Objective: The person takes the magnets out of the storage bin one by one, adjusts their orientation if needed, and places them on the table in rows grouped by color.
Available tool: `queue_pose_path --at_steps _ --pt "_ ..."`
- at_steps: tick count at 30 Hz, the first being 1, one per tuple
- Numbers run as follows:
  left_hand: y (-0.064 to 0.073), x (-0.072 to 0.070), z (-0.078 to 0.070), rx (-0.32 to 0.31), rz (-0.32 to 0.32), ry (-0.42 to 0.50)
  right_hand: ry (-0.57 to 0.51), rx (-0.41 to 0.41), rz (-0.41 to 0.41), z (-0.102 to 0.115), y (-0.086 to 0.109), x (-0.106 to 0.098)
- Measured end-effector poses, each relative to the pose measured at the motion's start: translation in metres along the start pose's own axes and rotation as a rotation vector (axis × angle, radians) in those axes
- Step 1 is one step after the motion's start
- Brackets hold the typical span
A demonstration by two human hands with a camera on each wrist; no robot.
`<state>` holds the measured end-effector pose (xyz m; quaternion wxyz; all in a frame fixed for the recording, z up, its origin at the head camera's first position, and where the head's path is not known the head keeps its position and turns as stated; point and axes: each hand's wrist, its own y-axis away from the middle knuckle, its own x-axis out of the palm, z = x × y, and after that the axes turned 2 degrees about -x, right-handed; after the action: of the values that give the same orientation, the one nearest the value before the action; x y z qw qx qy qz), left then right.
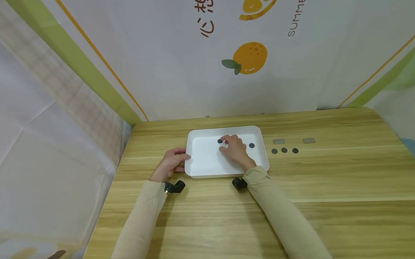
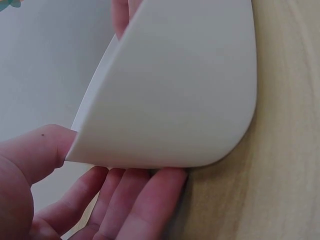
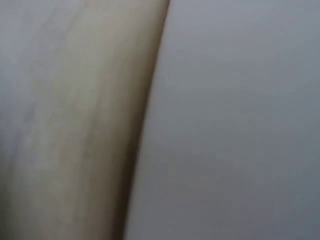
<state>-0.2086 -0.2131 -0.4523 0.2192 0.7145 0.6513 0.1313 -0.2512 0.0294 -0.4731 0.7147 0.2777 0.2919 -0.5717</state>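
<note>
A shallow white tray lies on the wooden table. At its left end my left hand grips the wall; in the left wrist view the thumb hooks over the rim and the other fingers press the outside. Over the tray's right half, my right hand reaches in with thumb and forefinger apart. One dark round disc is right by the forefinger's tip; whether they touch is too small to tell. Another dark disc lies in the tray, right of this hand. The right wrist view is blurred and shows no fingers.
Right of the tray, three dark discs lie in a row on the table. Behind them are two flat grey rectangular pieces. A printed curtain hangs along the table's back edge.
</note>
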Motion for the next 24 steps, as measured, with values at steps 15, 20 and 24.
queue_pose_path --at_steps 15,20,24 --pt "0.0002 0.0018 0.0009 -0.01 -0.016 -0.007 0.161 0.003 0.074 0.0027 -0.0028 0.0033" --pt "-0.0009 0.0014 0.0015 -0.008 -0.015 -0.009 0.125 0.006 0.062 0.003 -0.0025 0.0029" --pt "-0.0015 0.0009 0.0024 -0.007 -0.01 -0.006 0.07 0.007 0.042 0.0022 -0.0024 0.0022"
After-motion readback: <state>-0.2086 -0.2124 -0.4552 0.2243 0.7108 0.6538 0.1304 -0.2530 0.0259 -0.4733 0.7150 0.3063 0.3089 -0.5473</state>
